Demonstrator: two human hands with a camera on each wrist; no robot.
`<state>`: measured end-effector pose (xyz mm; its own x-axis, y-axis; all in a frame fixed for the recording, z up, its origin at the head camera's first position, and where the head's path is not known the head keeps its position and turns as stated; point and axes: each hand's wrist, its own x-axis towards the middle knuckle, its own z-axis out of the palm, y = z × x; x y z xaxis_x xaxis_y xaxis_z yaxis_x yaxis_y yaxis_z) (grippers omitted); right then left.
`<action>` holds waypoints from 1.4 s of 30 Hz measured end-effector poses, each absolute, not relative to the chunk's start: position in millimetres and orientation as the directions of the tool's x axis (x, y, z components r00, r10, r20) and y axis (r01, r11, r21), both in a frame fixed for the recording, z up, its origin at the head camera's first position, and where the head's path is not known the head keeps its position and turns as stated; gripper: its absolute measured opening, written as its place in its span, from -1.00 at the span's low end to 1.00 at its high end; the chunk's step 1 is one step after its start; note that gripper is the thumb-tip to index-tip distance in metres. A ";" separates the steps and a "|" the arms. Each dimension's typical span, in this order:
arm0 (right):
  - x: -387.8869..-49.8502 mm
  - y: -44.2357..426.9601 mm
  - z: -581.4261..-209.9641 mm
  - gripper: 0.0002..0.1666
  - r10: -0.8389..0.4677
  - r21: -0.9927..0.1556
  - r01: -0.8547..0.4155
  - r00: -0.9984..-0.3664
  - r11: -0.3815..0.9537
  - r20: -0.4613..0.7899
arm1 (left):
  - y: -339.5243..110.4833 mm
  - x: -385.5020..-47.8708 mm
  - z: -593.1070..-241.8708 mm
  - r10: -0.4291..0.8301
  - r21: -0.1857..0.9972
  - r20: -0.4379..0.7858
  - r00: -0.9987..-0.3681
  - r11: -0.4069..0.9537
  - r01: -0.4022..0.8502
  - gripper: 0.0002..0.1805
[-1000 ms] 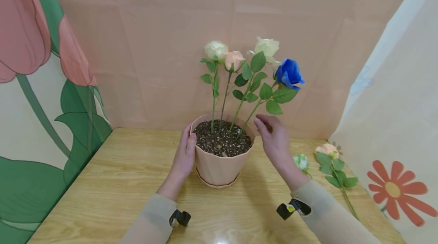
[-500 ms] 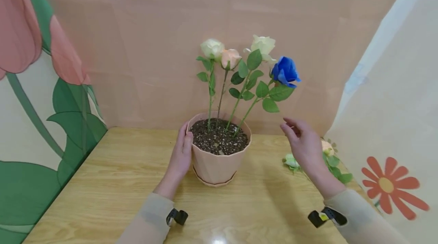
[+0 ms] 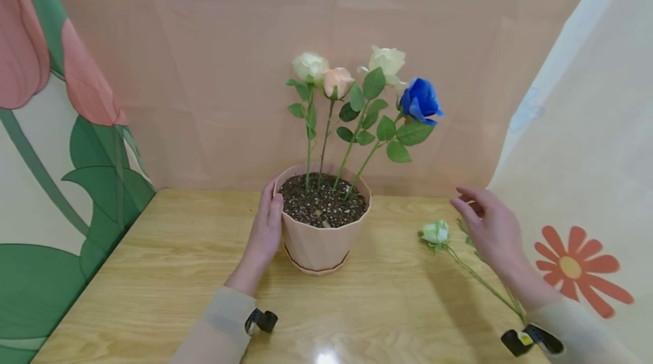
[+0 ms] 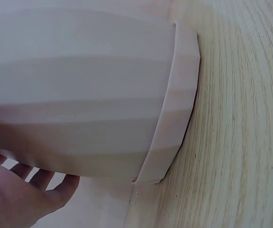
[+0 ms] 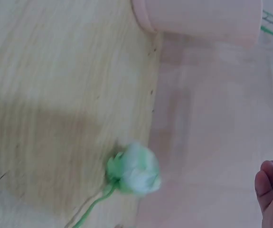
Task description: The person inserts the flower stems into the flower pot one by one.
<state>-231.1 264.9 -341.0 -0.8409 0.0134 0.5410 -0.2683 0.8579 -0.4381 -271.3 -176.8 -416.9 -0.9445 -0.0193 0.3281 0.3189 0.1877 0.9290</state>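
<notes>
A pink pot (image 3: 321, 245) of dark soil (image 3: 323, 208) holds two white roses, a peach rose (image 3: 338, 81) and a blue rose (image 3: 420, 101), all upright or leaning right. My left hand (image 3: 262, 228) rests on the pot's left side, thumb at the rim; in the left wrist view its fingers (image 4: 60, 191) lie along the wall of the pot (image 4: 79, 85). Off to the right, my right hand (image 3: 492, 233) hovers with relaxed, bent fingers and holds nothing. It is just right of a green-white rose (image 3: 435, 232) lying on the table, seen also in the right wrist view (image 5: 136, 168).
Another stem with leaves lies partly hidden beneath my right hand and forearm. The wooden table (image 3: 204, 250) meets a pink backdrop (image 3: 229, 69) behind the pot. Printed flower sheets stand at the left (image 3: 30, 194) and the right (image 3: 576, 182).
My right hand has moved right, away from the blue rose's stem to above the lying flowers. The green-white rose is now uncovered, while the peach one beside it is hidden. My left hand stays on the pot.
</notes>
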 end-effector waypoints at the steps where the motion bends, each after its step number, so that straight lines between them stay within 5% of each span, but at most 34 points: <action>1: -229.9 269.1 -343.0 -0.52 0.013 -0.439 -0.265 -0.845 0.858 0.535 | -177.3 -271.2 -416.6 -0.020 0.930 0.325 -0.945 0.188 0.316 -0.38; 18: -212.1 323.0 -380.1 -0.53 -0.047 -0.387 -0.194 -0.932 0.901 0.359 | -178.6 -273.5 -418.4 -0.020 0.926 0.345 -0.938 0.168 0.337 -0.39; 31: -205.6 349.5 -407.9 -0.29 -0.063 -0.384 -0.071 -0.997 0.920 0.033 | -178.3 -276.5 -419.7 -0.004 0.916 0.376 -0.927 0.151 0.371 -0.38; 42: -200.1 359.8 -426.8 -0.51 -0.097 -0.346 -0.102 -0.995 0.933 0.031 | -177.9 -275.4 -418.7 -0.004 0.920 0.367 -0.930 0.152 0.362 -0.37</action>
<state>-200.1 359.8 -426.8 -0.9948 -0.0968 0.0310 -0.1016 0.9329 -0.3456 -275.4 -177.9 -418.7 -0.9302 -0.0036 0.3670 0.3622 0.1523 0.9196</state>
